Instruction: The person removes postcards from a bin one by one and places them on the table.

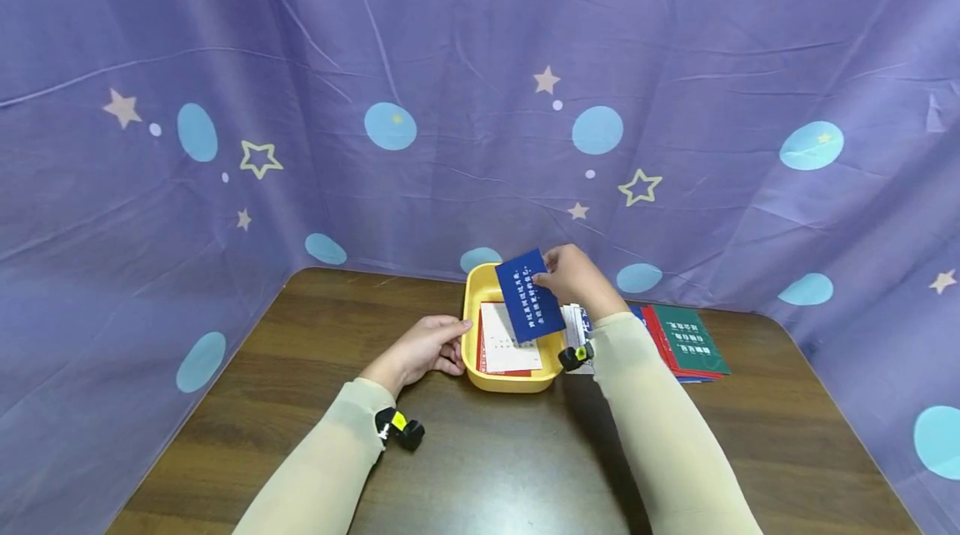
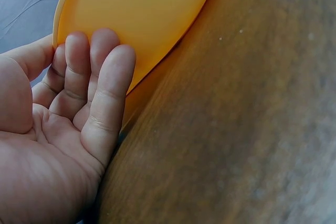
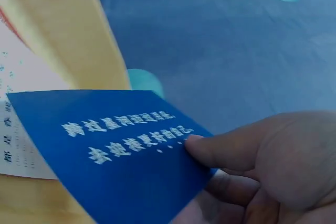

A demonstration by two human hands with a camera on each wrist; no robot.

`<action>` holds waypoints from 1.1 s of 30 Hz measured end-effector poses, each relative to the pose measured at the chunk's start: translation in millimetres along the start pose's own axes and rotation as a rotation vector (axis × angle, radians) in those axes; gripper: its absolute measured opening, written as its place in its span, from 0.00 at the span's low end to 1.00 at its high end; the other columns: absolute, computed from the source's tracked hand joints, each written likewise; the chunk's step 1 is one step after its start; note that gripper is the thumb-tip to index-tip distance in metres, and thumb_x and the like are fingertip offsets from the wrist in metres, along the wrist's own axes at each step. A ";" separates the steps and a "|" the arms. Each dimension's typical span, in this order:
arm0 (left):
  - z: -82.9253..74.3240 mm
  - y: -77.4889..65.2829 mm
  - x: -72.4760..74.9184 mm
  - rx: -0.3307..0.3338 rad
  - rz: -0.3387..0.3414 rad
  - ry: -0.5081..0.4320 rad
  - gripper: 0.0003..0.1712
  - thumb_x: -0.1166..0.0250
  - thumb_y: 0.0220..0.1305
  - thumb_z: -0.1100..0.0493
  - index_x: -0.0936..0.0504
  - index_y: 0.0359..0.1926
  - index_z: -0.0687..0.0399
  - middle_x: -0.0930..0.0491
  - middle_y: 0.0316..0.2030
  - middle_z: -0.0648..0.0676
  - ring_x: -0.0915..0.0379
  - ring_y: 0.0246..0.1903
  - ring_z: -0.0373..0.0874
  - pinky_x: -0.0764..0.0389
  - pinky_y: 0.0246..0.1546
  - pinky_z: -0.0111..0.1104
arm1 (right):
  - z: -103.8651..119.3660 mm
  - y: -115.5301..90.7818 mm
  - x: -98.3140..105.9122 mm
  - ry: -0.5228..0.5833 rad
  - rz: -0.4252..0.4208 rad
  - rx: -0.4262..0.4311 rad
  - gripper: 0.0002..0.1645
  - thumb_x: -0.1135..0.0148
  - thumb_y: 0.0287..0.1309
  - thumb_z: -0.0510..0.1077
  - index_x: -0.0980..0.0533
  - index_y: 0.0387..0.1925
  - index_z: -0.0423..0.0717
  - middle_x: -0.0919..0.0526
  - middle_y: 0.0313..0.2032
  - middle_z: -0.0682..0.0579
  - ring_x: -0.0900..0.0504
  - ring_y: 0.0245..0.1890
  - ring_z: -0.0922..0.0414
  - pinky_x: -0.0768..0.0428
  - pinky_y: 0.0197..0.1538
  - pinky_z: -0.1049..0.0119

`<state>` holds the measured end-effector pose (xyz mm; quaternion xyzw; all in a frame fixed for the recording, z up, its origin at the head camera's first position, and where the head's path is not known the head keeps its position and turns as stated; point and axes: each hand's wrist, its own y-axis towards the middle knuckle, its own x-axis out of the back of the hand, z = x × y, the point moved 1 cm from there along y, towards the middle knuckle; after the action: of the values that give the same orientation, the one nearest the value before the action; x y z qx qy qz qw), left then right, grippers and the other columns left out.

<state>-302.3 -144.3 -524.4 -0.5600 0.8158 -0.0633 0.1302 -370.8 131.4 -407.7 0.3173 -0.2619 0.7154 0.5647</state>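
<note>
A blue card (image 1: 529, 297) with white characters is pinched between thumb and fingers of my right hand (image 1: 573, 277). It is held tilted above a yellow plastic tray (image 1: 513, 384). Inside the tray lies a white card (image 1: 501, 343) with printed text, on top of a red card (image 1: 482, 352) that shows at its edges. My left hand (image 1: 427, 347) grips the tray's left side. In the left wrist view its thumb is at the rim, while the fingertips (image 2: 116, 72) press against the outer wall (image 2: 142, 9).
Right of the tray, partly behind my right forearm, are a white printed card (image 1: 576, 322) and a pile of cards with a green card (image 1: 686, 335) on top and red ones under it. A purple curtain (image 1: 480, 202) hangs behind the wooden table (image 1: 480, 468).
</note>
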 end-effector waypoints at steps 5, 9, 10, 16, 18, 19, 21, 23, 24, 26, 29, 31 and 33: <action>-0.9 -0.6 -0.7 -0.009 -0.001 0.011 0.19 0.38 0.80 0.50 0.22 0.39 0.64 0.20 0.21 0.52 0.18 0.21 0.47 0.09 0.24 0.36 | -19.2 -10.2 11.9 0.162 -0.058 -0.016 0.09 0.30 0.71 0.42 0.21 0.41 0.40 0.16 0.32 0.45 0.15 0.29 0.54 0.14 0.31 0.61; -1.6 -1.1 -1.7 -0.008 -0.001 0.011 0.19 0.38 0.80 0.50 0.22 0.38 0.62 0.21 0.21 0.51 0.18 0.21 0.47 0.09 0.24 0.36 | -34.1 -16.2 15.9 0.313 -0.057 -0.033 0.14 0.33 0.74 0.42 0.19 0.56 0.39 0.08 0.41 0.38 0.09 0.31 0.52 0.08 0.33 0.58; -1.6 -1.2 -2.0 -0.008 0.001 0.011 0.19 0.39 0.80 0.50 0.22 0.38 0.62 0.21 0.21 0.51 0.18 0.21 0.47 0.09 0.24 0.36 | -38.0 -17.7 17.3 0.339 -0.058 -0.036 0.16 0.34 0.75 0.42 0.20 0.58 0.39 0.08 0.41 0.37 0.08 0.30 0.52 0.08 0.33 0.57; -1.6 -0.3 -4.5 -0.003 0.004 0.011 0.18 0.38 0.80 0.50 0.21 0.37 0.61 0.20 0.22 0.51 0.18 0.21 0.47 0.09 0.25 0.36 | -57.8 -29.1 33.2 0.354 -0.085 -0.051 0.18 0.38 0.78 0.43 0.21 0.62 0.41 0.07 0.40 0.38 0.08 0.30 0.52 0.07 0.32 0.56; -1.6 0.5 -5.3 -0.007 0.000 0.010 0.18 0.38 0.79 0.50 0.21 0.37 0.61 0.21 0.22 0.52 0.18 0.21 0.47 0.09 0.25 0.36 | -60.6 -33.9 40.7 0.316 -0.097 -0.043 0.20 0.38 0.78 0.44 0.22 0.64 0.41 0.07 0.42 0.37 0.08 0.32 0.51 0.06 0.36 0.54; -1.6 0.9 -5.7 -0.008 -0.002 0.009 0.19 0.37 0.79 0.50 0.21 0.37 0.62 0.21 0.22 0.52 0.18 0.21 0.47 0.09 0.25 0.36 | -61.8 -35.9 44.4 0.294 -0.105 -0.040 0.21 0.38 0.78 0.45 0.23 0.65 0.41 0.08 0.43 0.37 0.08 0.33 0.50 0.06 0.38 0.52; -1.4 1.5 -6.1 -0.009 -0.003 0.011 0.20 0.37 0.79 0.49 0.21 0.39 0.64 0.21 0.22 0.52 0.18 0.21 0.47 0.09 0.25 0.36 | -63.3 -39.9 52.3 0.233 -0.130 -0.034 0.24 0.37 0.77 0.46 0.24 0.68 0.40 0.09 0.46 0.35 0.08 0.37 0.48 0.07 0.45 0.48; -1.4 1.6 -6.4 -0.008 -0.002 0.017 0.21 0.37 0.79 0.48 0.21 0.41 0.66 0.21 0.23 0.52 0.18 0.22 0.47 0.09 0.26 0.36 | -65.9 -44.1 59.8 0.184 -0.151 -0.040 0.28 0.36 0.77 0.48 0.25 0.70 0.38 0.11 0.51 0.33 0.09 0.42 0.46 0.09 0.51 0.45; -1.4 1.4 -6.5 -0.006 -0.002 0.020 0.21 0.37 0.79 0.48 0.21 0.42 0.66 0.20 0.23 0.52 0.18 0.22 0.47 0.09 0.26 0.37 | -67.9 -45.5 63.3 0.170 -0.161 -0.052 0.29 0.35 0.76 0.48 0.25 0.70 0.38 0.11 0.53 0.32 0.09 0.43 0.45 0.10 0.53 0.43; -1.5 0.9 -6.2 -0.007 -0.003 0.027 0.22 0.37 0.79 0.48 0.21 0.43 0.67 0.20 0.23 0.52 0.18 0.22 0.47 0.08 0.27 0.37 | -72.2 -48.9 70.5 0.143 -0.183 -0.065 0.30 0.35 0.76 0.49 0.26 0.71 0.36 0.12 0.55 0.31 0.09 0.45 0.43 0.11 0.55 0.42; -2.1 -0.1 -4.9 -0.009 -0.013 0.031 0.21 0.37 0.79 0.48 0.20 0.41 0.64 0.20 0.23 0.52 0.18 0.22 0.47 0.08 0.27 0.37 | -80.5 -53.1 79.9 0.116 -0.203 -0.077 0.32 0.36 0.77 0.50 0.27 0.71 0.35 0.13 0.57 0.29 0.09 0.45 0.41 0.10 0.53 0.41; -2.1 -0.6 -3.7 -0.009 -0.016 0.035 0.20 0.37 0.79 0.48 0.20 0.40 0.62 0.20 0.23 0.52 0.18 0.22 0.47 0.08 0.27 0.37 | -87.6 -55.9 85.1 0.099 -0.217 -0.085 0.33 0.37 0.77 0.51 0.28 0.73 0.35 0.15 0.59 0.28 0.09 0.46 0.40 0.09 0.51 0.41; -1.8 -0.6 -3.0 -0.007 -0.014 0.034 0.19 0.37 0.79 0.48 0.20 0.39 0.61 0.20 0.23 0.52 0.18 0.22 0.47 0.08 0.27 0.37 | -95.3 -58.7 89.6 0.082 -0.231 -0.094 0.34 0.38 0.78 0.51 0.29 0.74 0.36 0.17 0.62 0.27 0.10 0.48 0.39 0.10 0.52 0.39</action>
<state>-301.3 -141.9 -522.1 -0.5651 0.8140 -0.0710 0.1140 -343.1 271.9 -402.6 0.2889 -0.2337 0.6450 0.6678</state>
